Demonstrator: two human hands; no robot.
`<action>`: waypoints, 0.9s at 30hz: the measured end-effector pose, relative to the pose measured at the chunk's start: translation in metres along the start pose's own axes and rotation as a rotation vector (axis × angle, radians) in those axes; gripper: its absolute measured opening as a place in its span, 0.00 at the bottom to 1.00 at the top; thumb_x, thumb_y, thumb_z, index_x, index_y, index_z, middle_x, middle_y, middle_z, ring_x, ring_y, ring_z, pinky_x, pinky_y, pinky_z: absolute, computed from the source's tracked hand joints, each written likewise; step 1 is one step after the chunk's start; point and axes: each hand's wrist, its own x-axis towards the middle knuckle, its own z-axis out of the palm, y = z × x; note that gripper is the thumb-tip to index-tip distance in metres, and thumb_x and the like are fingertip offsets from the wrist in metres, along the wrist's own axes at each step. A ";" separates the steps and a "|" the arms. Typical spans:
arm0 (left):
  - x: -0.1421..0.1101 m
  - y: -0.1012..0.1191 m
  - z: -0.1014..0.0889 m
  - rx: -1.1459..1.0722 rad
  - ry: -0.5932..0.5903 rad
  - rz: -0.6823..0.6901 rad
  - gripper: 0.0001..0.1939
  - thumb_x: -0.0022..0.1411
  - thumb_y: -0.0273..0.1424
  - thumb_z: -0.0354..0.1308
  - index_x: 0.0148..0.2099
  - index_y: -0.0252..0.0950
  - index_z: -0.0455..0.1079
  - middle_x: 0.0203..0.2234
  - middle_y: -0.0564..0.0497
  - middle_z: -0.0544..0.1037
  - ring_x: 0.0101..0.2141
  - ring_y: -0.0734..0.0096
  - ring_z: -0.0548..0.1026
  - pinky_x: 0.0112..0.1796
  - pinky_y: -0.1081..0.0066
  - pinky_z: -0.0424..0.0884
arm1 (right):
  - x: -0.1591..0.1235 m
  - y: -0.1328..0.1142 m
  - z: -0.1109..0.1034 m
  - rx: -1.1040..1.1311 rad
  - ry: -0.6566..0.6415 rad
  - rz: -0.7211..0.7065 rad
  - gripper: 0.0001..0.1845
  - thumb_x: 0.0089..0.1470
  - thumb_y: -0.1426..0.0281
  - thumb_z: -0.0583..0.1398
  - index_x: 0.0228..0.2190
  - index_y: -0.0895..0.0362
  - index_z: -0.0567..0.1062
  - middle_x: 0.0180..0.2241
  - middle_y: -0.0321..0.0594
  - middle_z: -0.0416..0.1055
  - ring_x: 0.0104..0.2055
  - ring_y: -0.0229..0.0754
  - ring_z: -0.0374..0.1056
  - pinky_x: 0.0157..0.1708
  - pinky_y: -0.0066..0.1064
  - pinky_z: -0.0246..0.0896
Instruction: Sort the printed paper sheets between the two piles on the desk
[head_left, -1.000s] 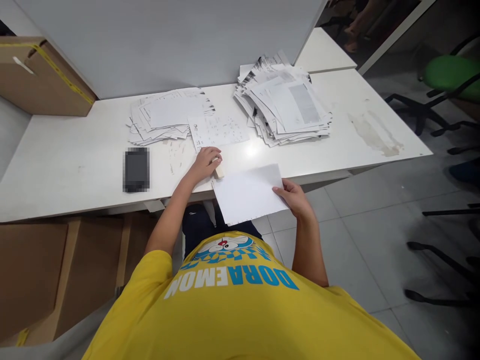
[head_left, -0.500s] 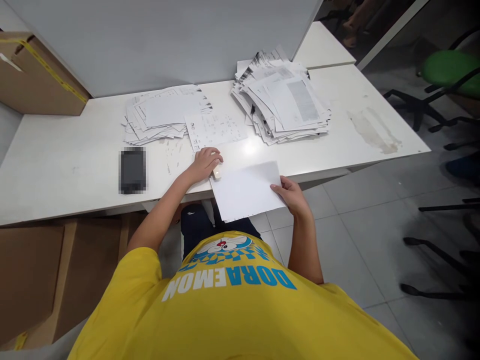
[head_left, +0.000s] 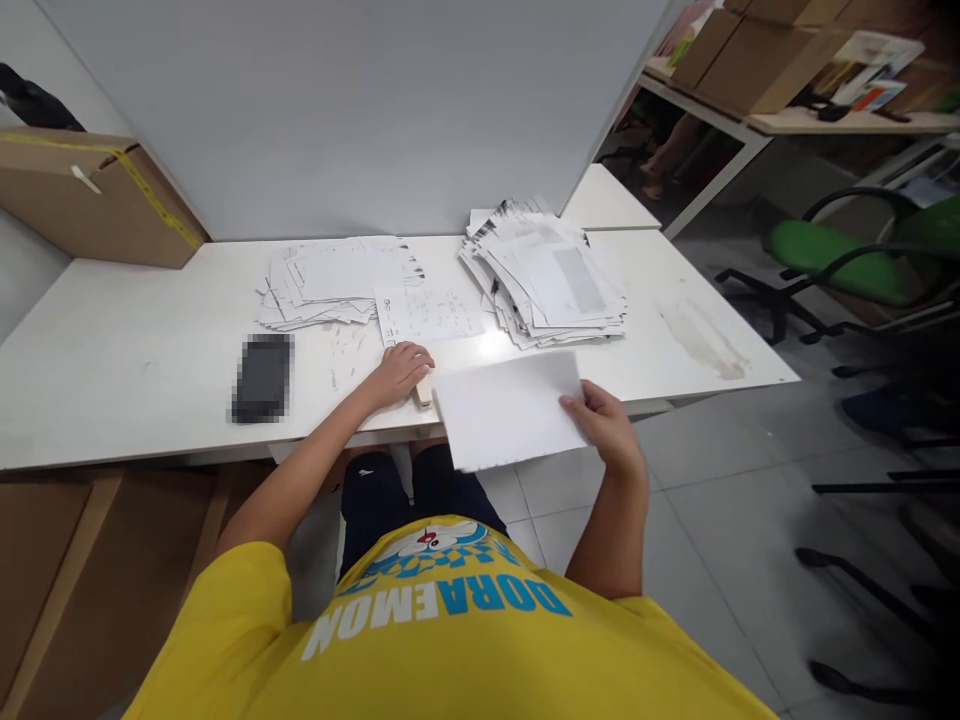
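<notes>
My left hand [head_left: 401, 374] rests at the front edge of the white table, closed over a small cream stapler [head_left: 424, 392]; much of the stapler is under the fingers. In my right hand [head_left: 604, 420] is a thin set of white paper sheets [head_left: 514, 412], pinched at the right edge with the thumb on top. The sheets are held out flat over the table's front edge, their left corner just right of the stapler and apart from it. Behind my left hand lies a marked sheet [head_left: 431, 312].
A low paper pile [head_left: 341, 275] is at back left, a taller, uneven pile [head_left: 551, 275] at back right. A blurred-out dark device [head_left: 262, 378] lies left on the table [head_left: 150, 400]. A cardboard box [head_left: 97, 195] leans by the grey partition [head_left: 360, 110]. A green chair [head_left: 840, 260] stands right.
The paper set has moved right, away from the stapler, with my right hand. My left hand stays on the stapler. The head view has tilted up and turned, showing more of the room at right.
</notes>
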 end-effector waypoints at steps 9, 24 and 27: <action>0.003 -0.015 -0.002 0.074 0.548 -0.446 0.21 0.68 0.35 0.51 0.59 0.36 0.69 0.58 0.38 0.74 0.63 0.49 0.66 0.64 0.50 0.59 | 0.143 -0.003 0.002 0.487 0.610 -0.191 0.13 0.47 0.65 0.61 0.35 0.53 0.65 0.35 0.35 0.69 0.39 0.39 0.72 0.41 0.35 0.73; 0.008 -0.033 0.001 -0.181 0.511 -0.491 0.27 0.62 0.35 0.59 0.62 0.41 0.66 0.59 0.40 0.75 0.65 0.46 0.66 0.65 0.42 0.56 | 0.131 0.017 0.081 -0.230 0.720 -0.009 0.47 0.60 0.55 0.54 0.72 0.61 0.43 0.72 0.64 0.37 0.76 0.61 0.37 0.71 0.59 0.39; 0.024 -0.045 0.001 -0.439 0.520 -0.382 0.30 0.63 0.35 0.58 0.66 0.40 0.60 0.61 0.39 0.73 0.62 0.55 0.71 0.63 0.52 0.65 | 0.151 0.015 0.083 -0.156 0.699 0.153 0.47 0.62 0.53 0.50 0.72 0.62 0.41 0.73 0.64 0.34 0.77 0.59 0.33 0.71 0.59 0.37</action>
